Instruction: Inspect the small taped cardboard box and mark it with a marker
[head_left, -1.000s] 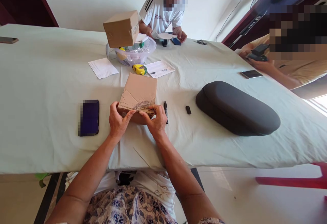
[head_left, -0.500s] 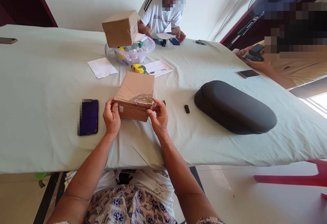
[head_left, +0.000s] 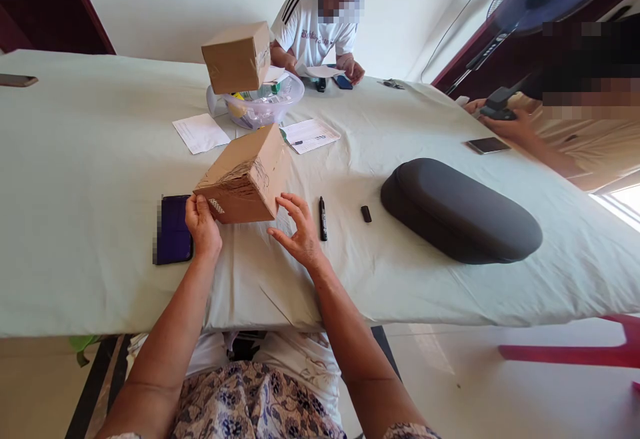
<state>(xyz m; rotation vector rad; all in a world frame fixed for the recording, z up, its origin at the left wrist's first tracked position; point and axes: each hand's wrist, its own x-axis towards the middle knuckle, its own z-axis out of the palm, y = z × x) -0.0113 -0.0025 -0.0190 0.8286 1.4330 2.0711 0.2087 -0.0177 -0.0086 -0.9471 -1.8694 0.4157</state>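
Note:
A taped brown cardboard box [head_left: 245, 175] with black scribbles on it is lifted and tilted above the white-covered table [head_left: 100, 159]. My left hand [head_left: 203, 225] grips its lower left corner. To the right of the box, my right hand [head_left: 297, 229] is open with its fingers spread, its fingertips close to the box's right edge. A black marker [head_left: 323, 217] lies just right of that hand, and a dark phone [head_left: 174, 229] lies beside my left hand.
A large dark grey case [head_left: 460, 211] and a small black cap [head_left: 367, 213] lie to the right. Farther back are a clear bowl [head_left: 265, 102] with a second cardboard box [head_left: 237, 57] on it and paper sheets [head_left: 201, 133]. One person sits across, another at right.
The box rose from the table and was turned and tilted to the left. My right hand let go of it and opened; my left hand kept hold.

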